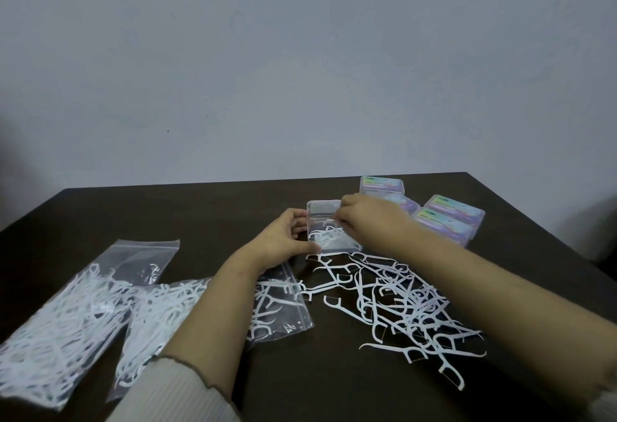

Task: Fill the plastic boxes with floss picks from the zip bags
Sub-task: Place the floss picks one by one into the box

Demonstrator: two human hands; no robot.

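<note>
At table centre, clear hard plastic box [329, 231], lid raised at far edge, a few white floss picks [325, 234] inside. Left hand [287, 240] at box's left wall, thumb along near left corner, fingers bent round far left side, steadying it. Right hand [365, 219] reaching over box from right, knuckles up, fingertips bunched low over open tray; whether pinching a pick, cannot tell. Just near of box, loose heap of thin white hooked picks [400, 301] strewn across dark brown matte table [334, 381], under right forearm. Crinkly transparent zip bag [280, 308] under left wrist, partly emptied. Further left, two more zip bags [83, 308] stuffed with tangled picks. Far right, beside right hand, closed boxes with iridescent labels [450, 218], clustered touching. Ribbed cream sleeve [167, 395] at near left.
</note>
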